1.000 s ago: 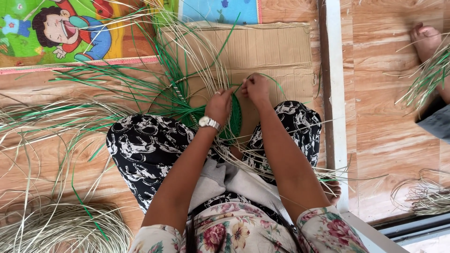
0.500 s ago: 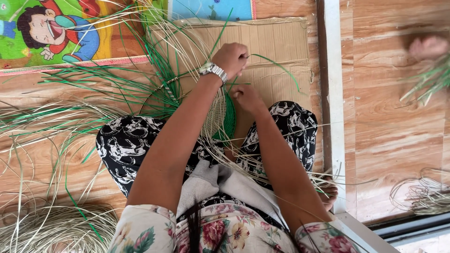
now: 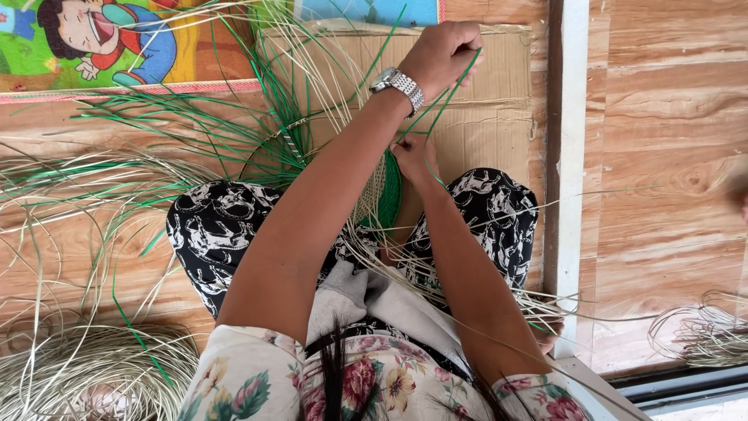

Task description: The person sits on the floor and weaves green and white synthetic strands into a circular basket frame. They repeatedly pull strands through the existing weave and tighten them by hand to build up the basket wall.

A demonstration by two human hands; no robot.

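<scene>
hands work a small woven piece [image 3: 387, 191] of green and pale straw, which sits upright between the knees, over the patterned trousers [image 3: 226, 234]. left hand [image 3: 440, 54] is raised above the cardboard sheet [image 3: 483, 117], fingers curled shut and pinching a green strand [image 3: 436, 109] that runs taut from the fist down to the weave. right hand [image 3: 413, 156] is lower, touching the top edge of the piece, fingers pressed together on the spot where the strand enters.

to do this pull well, it seems best to draw the strand straight and evenly while the lower hand pins the crossing, so the row closes snug without buckling the edge; a jerk could likely snap or kink the strand.

counted: two hands, one wristwatch [image 3: 397, 84] on the left wrist, one woven piece, one strand under tension. one cardboard sheet lies on the wooden floor [image 3: 662, 156], with one colourful cartoon mat [image 3: 117, 47] beyond it. loose green and pale strands fan out to the left, too many to count. two coils of pale straw show: one [image 3: 86, 374] at lower left, one [image 3: 701, 335] at lower right.
</scene>
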